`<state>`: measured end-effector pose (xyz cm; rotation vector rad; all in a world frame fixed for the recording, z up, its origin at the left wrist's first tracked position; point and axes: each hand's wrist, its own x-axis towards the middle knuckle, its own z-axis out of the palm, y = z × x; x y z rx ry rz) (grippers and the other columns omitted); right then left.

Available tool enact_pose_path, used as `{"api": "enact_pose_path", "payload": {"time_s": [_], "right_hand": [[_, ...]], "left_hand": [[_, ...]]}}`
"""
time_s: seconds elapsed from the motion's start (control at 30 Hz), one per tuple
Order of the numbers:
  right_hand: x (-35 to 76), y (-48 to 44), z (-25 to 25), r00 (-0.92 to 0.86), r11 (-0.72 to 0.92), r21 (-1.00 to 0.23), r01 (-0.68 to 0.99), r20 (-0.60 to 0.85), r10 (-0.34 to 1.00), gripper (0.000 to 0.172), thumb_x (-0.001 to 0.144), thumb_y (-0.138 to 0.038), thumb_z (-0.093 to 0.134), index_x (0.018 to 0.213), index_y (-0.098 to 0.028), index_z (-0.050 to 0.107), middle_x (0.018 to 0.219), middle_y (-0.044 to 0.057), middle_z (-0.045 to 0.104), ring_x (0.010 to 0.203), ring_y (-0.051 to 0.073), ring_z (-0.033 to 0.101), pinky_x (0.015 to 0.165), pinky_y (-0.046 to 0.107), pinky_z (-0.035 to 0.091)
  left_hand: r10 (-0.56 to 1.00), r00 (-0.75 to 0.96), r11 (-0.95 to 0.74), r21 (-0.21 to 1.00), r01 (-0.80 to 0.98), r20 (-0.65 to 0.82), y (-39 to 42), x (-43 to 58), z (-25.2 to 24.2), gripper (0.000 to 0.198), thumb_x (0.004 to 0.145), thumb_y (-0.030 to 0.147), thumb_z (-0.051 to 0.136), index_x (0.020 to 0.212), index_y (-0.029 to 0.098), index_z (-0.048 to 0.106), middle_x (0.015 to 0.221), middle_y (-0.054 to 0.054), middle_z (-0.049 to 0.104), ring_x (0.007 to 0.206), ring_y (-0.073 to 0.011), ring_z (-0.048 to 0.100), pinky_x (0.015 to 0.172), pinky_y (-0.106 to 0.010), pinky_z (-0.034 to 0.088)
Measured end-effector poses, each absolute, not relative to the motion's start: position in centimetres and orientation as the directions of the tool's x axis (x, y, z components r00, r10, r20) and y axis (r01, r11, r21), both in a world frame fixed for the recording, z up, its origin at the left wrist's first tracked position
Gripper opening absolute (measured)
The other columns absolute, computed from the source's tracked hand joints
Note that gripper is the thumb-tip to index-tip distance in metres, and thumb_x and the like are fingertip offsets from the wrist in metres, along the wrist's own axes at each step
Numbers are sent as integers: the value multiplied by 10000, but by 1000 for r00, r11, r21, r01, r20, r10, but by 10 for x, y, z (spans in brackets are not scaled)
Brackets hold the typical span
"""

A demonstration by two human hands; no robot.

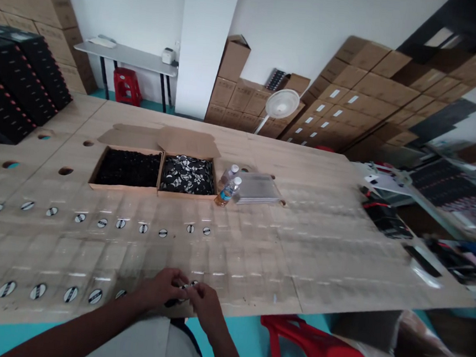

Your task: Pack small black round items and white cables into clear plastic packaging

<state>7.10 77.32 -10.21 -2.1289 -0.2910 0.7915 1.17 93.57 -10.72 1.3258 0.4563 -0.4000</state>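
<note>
My left hand [164, 290] and my right hand [206, 304] meet at the near edge of the table, fingers closed in a pinch. Between their fingertips are small round black-and-white labels [194, 282]; exactly which fingers grip which piece is hard to see. Something dark shows under my left hand. Clear plastic pieces [231, 261] lie in rows across the table. Round labels like these rest along two rows, such as one label [70, 294] to the left of my left hand and another label [162, 233] farther back.
Beyond the rows stand an open carton of black pieces [128, 169] and a carton of black-and-white pieces [188, 175]. Two bottles [227, 191] and a stack of clear sheets [257, 189] are beside them. Black boxes [17, 81] rise at left; a red stool [318, 352] is at right.
</note>
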Motion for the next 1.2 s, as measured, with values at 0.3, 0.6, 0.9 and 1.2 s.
{"api": "enact_pose_path", "payload": {"time_s": [0.3, 0.6, 0.9, 1.2], "right_hand": [[107, 713, -119, 876, -741, -639, -206, -459, 152, 446, 801, -570, 418, 545, -215, 503, 504, -6, 528, 526, 144, 488, 517, 256, 339], [125, 715, -85, 862, -804, -574, -152, -476, 176, 255, 803, -381, 482, 702, -194, 624, 774, 88, 684, 757, 202, 621, 649, 291, 391], [76, 789, -87, 620, -194, -724, -662, -675, 401, 507, 624, -660, 692, 740, -197, 523, 509, -69, 515, 397, 46, 375, 395, 180, 165], [119, 778, -88, 521, -166, -701, -693, -647, 556, 469, 588, -587, 762, 697, -190, 537, 537, -45, 529, 467, 63, 420, 425, 188, 239]], "left_hand": [[-13, 783, 324, 738, 592, -622, 928, 12, -113, 229, 597, 331, 678, 707, 158, 575, 528, 4, 607, 456, -127, 525, 461, -236, 312], [24, 810, 278, 782, 557, -585, 928, 22, -103, 237, 641, 365, 650, 736, 163, 572, 505, 42, 551, 419, -89, 434, 431, -226, 248], [40, 896, 164, 888, 430, -442, 925, 32, -98, 382, 761, 428, 605, 1035, 165, 573, 568, 75, 529, 466, -99, 470, 451, -216, 321], [174, 891, 255, 893, 371, -420, 923, 57, -98, 360, 716, 363, 677, 999, 148, 624, 578, 61, 548, 469, -93, 478, 469, -212, 328]]}}
